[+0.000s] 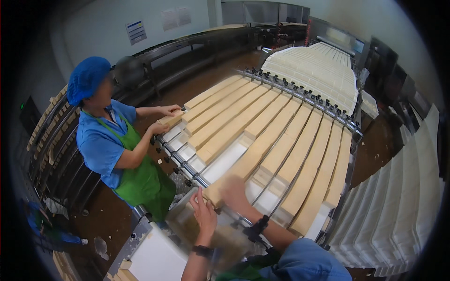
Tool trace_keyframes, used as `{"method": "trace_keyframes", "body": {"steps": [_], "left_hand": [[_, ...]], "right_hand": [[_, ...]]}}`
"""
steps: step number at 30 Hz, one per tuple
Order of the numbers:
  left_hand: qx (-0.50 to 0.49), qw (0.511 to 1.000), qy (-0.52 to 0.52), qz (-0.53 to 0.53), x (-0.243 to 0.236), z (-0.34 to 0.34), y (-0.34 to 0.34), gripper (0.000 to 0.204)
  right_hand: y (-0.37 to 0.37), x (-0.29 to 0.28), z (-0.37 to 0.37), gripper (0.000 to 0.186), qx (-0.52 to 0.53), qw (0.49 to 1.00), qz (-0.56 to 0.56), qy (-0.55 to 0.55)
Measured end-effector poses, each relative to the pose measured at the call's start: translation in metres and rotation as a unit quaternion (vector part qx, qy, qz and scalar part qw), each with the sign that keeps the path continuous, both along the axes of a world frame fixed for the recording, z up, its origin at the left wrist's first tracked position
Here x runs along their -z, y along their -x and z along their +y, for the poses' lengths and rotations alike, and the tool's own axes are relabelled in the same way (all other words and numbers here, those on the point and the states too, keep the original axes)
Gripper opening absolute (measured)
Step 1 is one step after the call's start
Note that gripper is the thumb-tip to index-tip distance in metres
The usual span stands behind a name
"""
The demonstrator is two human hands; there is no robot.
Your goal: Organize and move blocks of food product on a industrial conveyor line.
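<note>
Long pale-yellow strips of a soft-looking, tofu-like block lie side by side in lanes on a sloping white conveyor. The near end of one strip [248,161] reaches over the conveyor's front edge, between my two hands. My left hand [205,215] is at that end's left corner, fingers stretched upward and slightly apart. On the strip's right side my right hand [236,194] is smeared by motion, so its fingers do not show clearly. Below my hands is a grey bin [187,220], partly hidden by my left arm.
At the left, a co-worker [119,136] in blue cap and green apron holds a short block [169,121] at the conveyor edge. A roller bar [300,96] with black knobs crosses behind the strips. White folded cloths [393,206] hang at right; a white board [157,255] lies lower left.
</note>
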State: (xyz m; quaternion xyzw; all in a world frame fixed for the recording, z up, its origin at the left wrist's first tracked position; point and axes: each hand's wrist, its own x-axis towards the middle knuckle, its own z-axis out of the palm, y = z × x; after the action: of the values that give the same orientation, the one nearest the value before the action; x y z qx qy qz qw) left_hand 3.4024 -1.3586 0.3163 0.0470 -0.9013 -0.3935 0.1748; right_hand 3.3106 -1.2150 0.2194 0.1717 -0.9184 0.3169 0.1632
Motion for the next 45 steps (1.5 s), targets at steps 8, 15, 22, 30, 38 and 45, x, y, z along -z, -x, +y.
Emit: {"method": "trace_keyframes", "body": {"steps": [8, 15, 22, 30, 38, 45], "left_hand": [[-0.048, 0.965, -0.253, -0.054, 0.044, -0.01, 0.006, 0.069], [-0.073, 0.89, -0.441, -0.085, 0.088, -0.032, 0.022, 0.064], [-0.067, 0.853, -0.507, -0.102, 0.089, -0.035, 0.017, 0.062], [-0.007, 0.841, -0.536, -0.074, 0.09, -0.055, -0.032, 0.075], [0.014, 0.949, -0.286, -0.134, 0.155, -0.105, -0.17, 0.078], [0.024, 0.953, -0.149, -0.262, 0.17, -0.089, -0.233, 0.064]], "right_hand": [[-0.055, -0.065, -0.044, 0.082, 0.094, 0.996, 0.006, 0.005], [-0.038, -0.083, -0.06, 0.083, 0.115, 0.977, -0.172, -0.046], [-0.05, -0.067, -0.064, 0.088, 0.152, 0.982, -0.1, -0.043], [-0.095, -0.098, -0.024, 0.079, -0.027, 0.997, 0.015, 0.065], [-0.224, -0.104, 0.254, 0.098, 0.257, 0.959, 0.12, -0.006], [-0.277, -0.09, 0.336, 0.097, 0.243, 0.964, -0.113, -0.006]]}}
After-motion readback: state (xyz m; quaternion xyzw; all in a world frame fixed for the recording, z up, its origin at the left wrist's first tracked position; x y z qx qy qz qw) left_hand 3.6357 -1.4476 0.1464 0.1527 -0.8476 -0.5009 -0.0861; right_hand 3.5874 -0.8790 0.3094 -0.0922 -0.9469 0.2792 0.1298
